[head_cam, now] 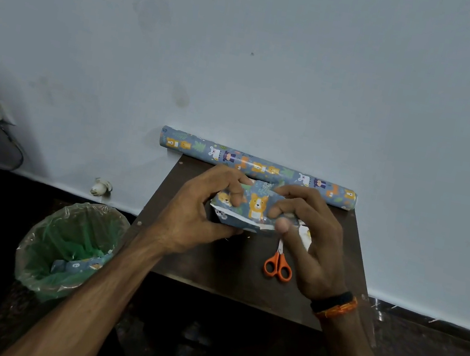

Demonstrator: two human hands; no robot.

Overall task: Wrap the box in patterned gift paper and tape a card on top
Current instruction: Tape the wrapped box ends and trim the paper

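Note:
A small box wrapped in blue animal-patterned paper (255,207) is held just above the dark table (231,267), near its middle. My left hand (203,213) grips the box's left end, fingers curled over the top. My right hand (308,236) holds the right end, fingers on top and thumb pressing the white paper edge along the front. A loose paper flap shows behind my right hand. The roll of the same paper (257,166) lies along the table's back edge against the wall. No card is visible.
Orange-handled scissors (278,266) lie on the table just under my right hand. A bin (66,249) lined with green and clear plastic, holding paper scraps, stands on the floor to the left of the table. The wall is directly behind the table.

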